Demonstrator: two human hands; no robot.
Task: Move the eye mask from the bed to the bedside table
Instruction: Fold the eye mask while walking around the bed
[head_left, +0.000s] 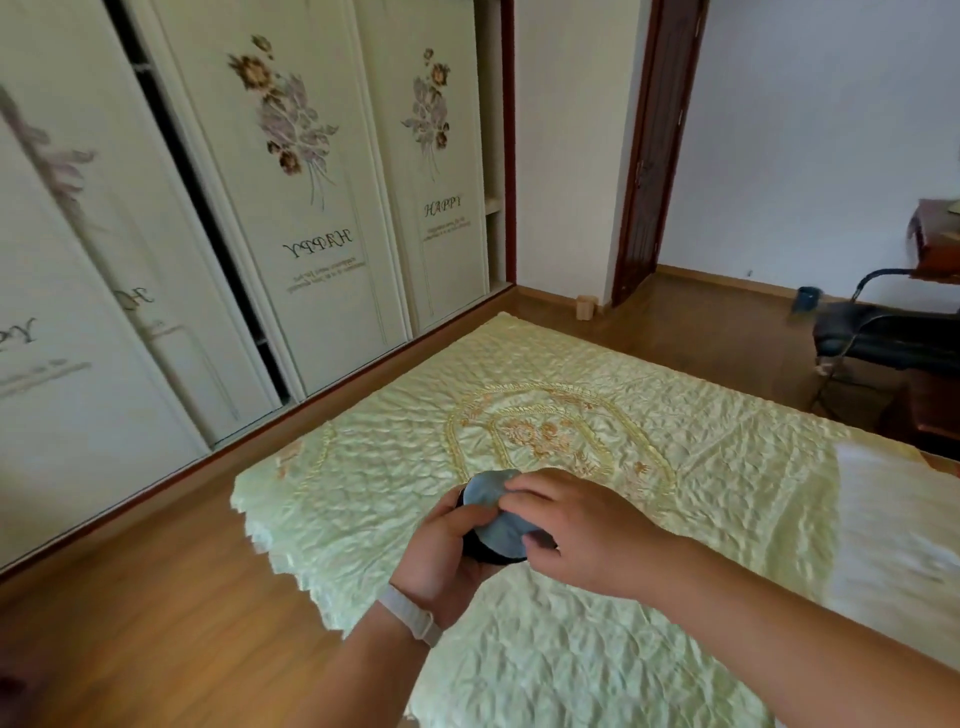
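Observation:
A grey-blue eye mask (496, 512) with a black edge is held above the pale green quilted bed (545, 431), folded or bunched up. My left hand (441, 556), with a pale wristband, grips it from below and the left. My right hand (576, 530) closes over its right side from above. Both hands touch the mask at once, over the near part of the bed. No bedside table shows in the head view.
White wardrobe doors (291, 208) with flower prints line the left wall, one gap standing open. Wooden floor (145, 613) runs between wardrobe and bed. A dark door (654, 156) stands at the back. A black chair (872, 332) and dark wooden furniture (935, 244) sit at far right.

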